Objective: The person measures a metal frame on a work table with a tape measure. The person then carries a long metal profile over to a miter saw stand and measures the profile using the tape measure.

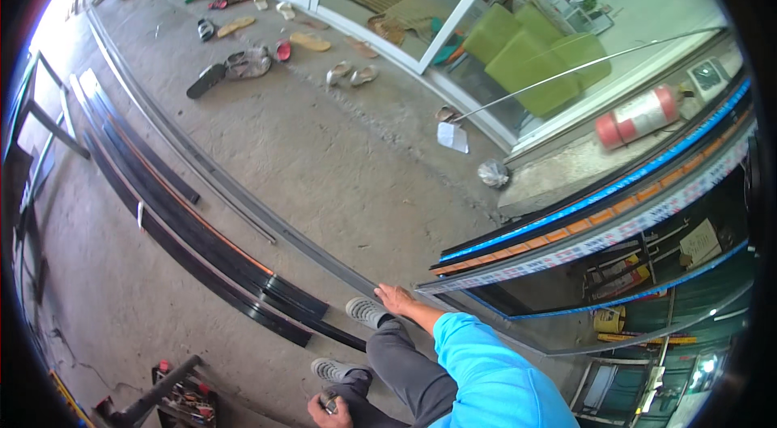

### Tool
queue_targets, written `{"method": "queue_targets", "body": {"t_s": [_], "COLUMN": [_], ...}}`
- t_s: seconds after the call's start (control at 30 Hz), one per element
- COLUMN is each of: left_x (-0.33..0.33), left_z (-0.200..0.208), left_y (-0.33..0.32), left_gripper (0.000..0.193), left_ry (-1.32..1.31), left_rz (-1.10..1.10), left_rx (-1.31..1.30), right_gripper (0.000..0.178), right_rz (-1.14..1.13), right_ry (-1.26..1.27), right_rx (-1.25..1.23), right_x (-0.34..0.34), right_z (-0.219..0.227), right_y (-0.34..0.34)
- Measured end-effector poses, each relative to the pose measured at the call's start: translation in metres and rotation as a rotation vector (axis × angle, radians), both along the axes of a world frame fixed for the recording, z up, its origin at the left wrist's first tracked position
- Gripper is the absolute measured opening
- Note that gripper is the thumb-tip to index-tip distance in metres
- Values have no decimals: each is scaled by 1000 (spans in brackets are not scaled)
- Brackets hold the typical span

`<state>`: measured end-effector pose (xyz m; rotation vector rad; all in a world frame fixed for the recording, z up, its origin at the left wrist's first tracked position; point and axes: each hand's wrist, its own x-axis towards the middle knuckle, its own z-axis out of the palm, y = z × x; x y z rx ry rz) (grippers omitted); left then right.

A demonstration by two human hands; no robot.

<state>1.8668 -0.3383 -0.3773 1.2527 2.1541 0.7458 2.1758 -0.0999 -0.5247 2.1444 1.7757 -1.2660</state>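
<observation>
My right hand (394,298) reaches forward in a bright blue sleeve, its fingers closed at the near end of a long grey metal bar (218,161). The bar lies along the concrete floor and runs away to the far left. My left hand (328,413) is low, by my leg, with fingers wrapped round a small dark and silvery object (329,403) that looks like a tape measure. Several long black metal profiles (202,242) lie on the floor to the left of the bar, some with an orange stripe.
Framed glass panels (599,262) lean at the right, edged in blue and orange. A red fire extinguisher (639,116) lies on a ledge by the glass doors (380,3). Shoes and sandals (247,63) are scattered at the far side. A tool box (186,400) stands lower left.
</observation>
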Motion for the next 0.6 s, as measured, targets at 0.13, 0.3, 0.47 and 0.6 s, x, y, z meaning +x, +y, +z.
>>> {"method": "queue_targets", "body": {"t_s": [0.13,0.3,0.47,0.6], "left_x": [1,-30,-62,-106], "left_z": [-9,39,186,297], "left_y": [-12,-30,-35,-71], "left_gripper": [54,74,75,71], "left_ry": [-228,-456,-943,-376], "left_rz": [76,-12,258,468], "left_rx": [-195,-457,-476,-105], "right_gripper": [55,76,56,55], "right_rz": [-10,95,-132,-20], "right_ry": [120,122,477,477], "right_rx": [93,-195,-435,-445], "right_x": [8,11,4,-14], "right_z": [103,214,317,372], "right_y": [1,18,44,44]}}
